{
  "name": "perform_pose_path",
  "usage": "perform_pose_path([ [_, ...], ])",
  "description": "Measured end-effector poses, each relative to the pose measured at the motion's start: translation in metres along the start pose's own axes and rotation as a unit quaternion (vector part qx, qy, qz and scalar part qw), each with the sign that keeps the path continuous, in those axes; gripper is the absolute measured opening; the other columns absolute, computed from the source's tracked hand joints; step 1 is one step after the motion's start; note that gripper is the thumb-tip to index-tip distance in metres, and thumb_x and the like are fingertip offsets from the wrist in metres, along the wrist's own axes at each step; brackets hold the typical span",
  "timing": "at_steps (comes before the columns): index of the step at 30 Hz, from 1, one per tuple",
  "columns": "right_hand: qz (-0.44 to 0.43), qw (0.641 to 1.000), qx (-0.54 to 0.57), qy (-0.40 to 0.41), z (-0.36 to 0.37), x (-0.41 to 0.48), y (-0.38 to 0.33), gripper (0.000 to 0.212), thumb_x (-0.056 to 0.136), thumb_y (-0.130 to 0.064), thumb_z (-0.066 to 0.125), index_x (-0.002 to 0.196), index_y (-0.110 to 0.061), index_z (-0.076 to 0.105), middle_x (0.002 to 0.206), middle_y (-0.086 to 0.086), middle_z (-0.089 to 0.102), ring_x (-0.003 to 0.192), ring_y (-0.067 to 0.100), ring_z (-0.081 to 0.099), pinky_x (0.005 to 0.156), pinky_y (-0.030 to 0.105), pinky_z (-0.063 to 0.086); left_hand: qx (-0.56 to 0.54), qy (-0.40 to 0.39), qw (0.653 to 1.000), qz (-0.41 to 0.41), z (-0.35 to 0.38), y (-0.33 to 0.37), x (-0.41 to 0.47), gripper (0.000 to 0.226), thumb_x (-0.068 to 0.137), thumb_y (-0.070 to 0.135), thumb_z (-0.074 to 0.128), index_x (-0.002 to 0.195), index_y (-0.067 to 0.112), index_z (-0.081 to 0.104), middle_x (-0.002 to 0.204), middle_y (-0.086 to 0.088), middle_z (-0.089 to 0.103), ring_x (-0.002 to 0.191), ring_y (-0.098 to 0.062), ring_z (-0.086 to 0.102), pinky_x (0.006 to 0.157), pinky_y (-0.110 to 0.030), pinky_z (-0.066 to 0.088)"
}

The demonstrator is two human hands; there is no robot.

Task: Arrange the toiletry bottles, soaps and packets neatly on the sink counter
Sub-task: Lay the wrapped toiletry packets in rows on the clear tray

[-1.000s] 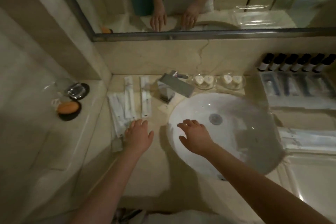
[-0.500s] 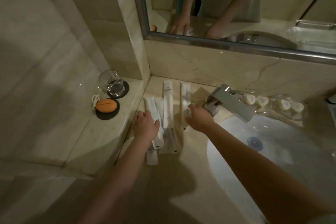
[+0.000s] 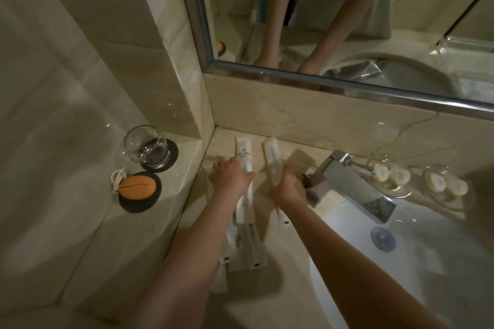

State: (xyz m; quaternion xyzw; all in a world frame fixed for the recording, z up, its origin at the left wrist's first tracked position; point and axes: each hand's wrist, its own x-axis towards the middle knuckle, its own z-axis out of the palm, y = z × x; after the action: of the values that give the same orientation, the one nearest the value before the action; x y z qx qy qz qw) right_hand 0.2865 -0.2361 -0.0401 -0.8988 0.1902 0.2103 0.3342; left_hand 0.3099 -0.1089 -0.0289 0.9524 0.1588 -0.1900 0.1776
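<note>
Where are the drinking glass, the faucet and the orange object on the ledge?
drinking glass [image 3: 147, 150], head view, on its clear wall.
faucet [image 3: 355, 189], head view, on the flat spout.
orange object [image 3: 136, 186], head view, on its middle.

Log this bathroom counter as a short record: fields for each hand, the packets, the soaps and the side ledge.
Left hand: rests palm-down on the white packet
Right hand: on the clear packet; grip unclear
Other packets: overlapping heap under the left forearm
Soaps: round, paired in two glass dishes beside the faucet
Ledge: glass and orange object, each on a dark coaster
</note>
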Motion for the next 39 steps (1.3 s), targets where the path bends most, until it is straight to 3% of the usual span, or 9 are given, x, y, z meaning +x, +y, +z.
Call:
perform_pose_path([
  [8,0.012,0.998,0.035,-0.040,-0.015,0.000,0.009,0.022,0.089,-0.018,0.055,0.110,-0.012,0.054,0.103,0.007,0.056,0.096,0.025,0.055,0.073,0.029,0.042,-0.032,-0.018,0.996,-0.077,0.008,0.011,0.012,0.054,0.081,0.044,0.061,0.121,0.008,0.054,0.122,-0.011,0.054,0.111,-0.030,0.055,0.082,-0.034,0.047],
  [12,-0.035,0.997,0.070,-0.011,-0.014,-0.013,0.013,0.013,0.090,-0.012,0.050,0.101,-0.010,0.055,0.098,0.008,0.056,0.084,0.019,0.051,0.069,0.029,0.040,-0.158,0.008,0.982,-0.100,0.003,0.016,0.007,0.041,0.082,0.033,0.061,0.114,0.008,0.061,0.110,-0.011,0.063,0.096,-0.030,0.064,0.069,-0.031,0.050],
  [17,-0.089,0.991,0.096,0.002,-0.029,-0.037,0.019,0.005,0.093,-0.014,0.045,0.090,-0.014,0.049,0.081,0.001,0.053,0.068,0.013,0.050,0.056,0.024,0.038,-0.292,0.059,0.953,-0.059,-0.011,0.013,-0.013,0.039,0.087,0.026,0.055,0.121,0.008,0.055,0.115,-0.014,0.061,0.100,-0.031,0.062,0.083,-0.039,0.053],
  [26,-0.192,0.948,0.251,0.035,-0.072,-0.108,0.074,0.017,0.087,0.001,0.053,0.080,-0.013,0.046,0.086,0.006,0.057,0.066,0.019,0.061,0.058,0.023,0.052,-0.451,0.073,0.889,0.019,-0.036,0.033,-0.118,0.016,0.083,0.007,0.051,0.099,0.011,0.053,0.080,-0.006,0.058,0.061,-0.014,0.054,0.051,-0.023,0.041],
  [28,-0.223,0.950,0.208,0.063,-0.084,-0.123,0.092,0.028,0.081,0.006,0.055,0.075,-0.020,0.047,0.081,-0.003,0.055,0.066,0.011,0.053,0.060,0.018,0.043,-0.483,0.067,0.873,0.021,-0.032,0.041,-0.140,0.002,0.086,0.013,0.053,0.086,0.011,0.053,0.068,0.000,0.051,0.056,-0.013,0.047,0.051,-0.025,0.038],
  [31,-0.239,0.951,0.152,0.124,-0.101,-0.142,0.120,0.037,0.075,0.009,0.054,0.070,-0.027,0.046,0.076,-0.010,0.051,0.066,0.010,0.047,0.061,0.023,0.039,-0.530,0.037,0.846,0.029,-0.025,0.055,-0.168,0.019,0.087,0.029,0.060,0.079,0.012,0.057,0.058,0.003,0.044,0.048,-0.010,0.038,0.046,-0.021,0.034],
  [35,-0.296,0.925,-0.011,0.238,-0.129,-0.158,0.155,0.025,0.067,0.014,0.054,0.072,-0.010,0.051,0.074,-0.003,0.047,0.063,0.016,0.042,0.051,0.027,0.031,-0.554,-0.013,0.831,0.048,-0.008,0.082,-0.198,0.023,0.083,0.036,0.066,0.077,0.016,0.058,0.058,0.003,0.048,0.036,-0.003,0.039,0.037,-0.015,0.031],
  [37,-0.336,0.906,-0.056,0.253,-0.142,-0.164,0.175,0.027,0.057,0.017,0.056,0.068,-0.008,0.048,0.070,0.004,0.050,0.059,0.019,0.042,0.045,0.020,0.021,-0.544,-0.035,0.837,0.055,0.003,0.098,-0.210,0.018,0.082,0.032,0.069,0.084,0.016,0.061,0.062,0.002,0.055,0.032,0.001,0.042,0.039,-0.016,0.034],
  [39,-0.355,0.898,-0.070,0.249,-0.154,-0.169,0.196,0.029,0.056,0.016,0.056,0.069,-0.008,0.047,0.071,0.006,0.051,0.059,0.023,0.044,0.044,0.023,0.027,-0.528,-0.044,0.847,0.056,0.013,0.114,-0.222,0.016,0.082,0.025,0.069,0.089,0.013,0.062,0.063,0.000,0.058,0.034,0.000,0.044,0.043,-0.019,0.034],
])
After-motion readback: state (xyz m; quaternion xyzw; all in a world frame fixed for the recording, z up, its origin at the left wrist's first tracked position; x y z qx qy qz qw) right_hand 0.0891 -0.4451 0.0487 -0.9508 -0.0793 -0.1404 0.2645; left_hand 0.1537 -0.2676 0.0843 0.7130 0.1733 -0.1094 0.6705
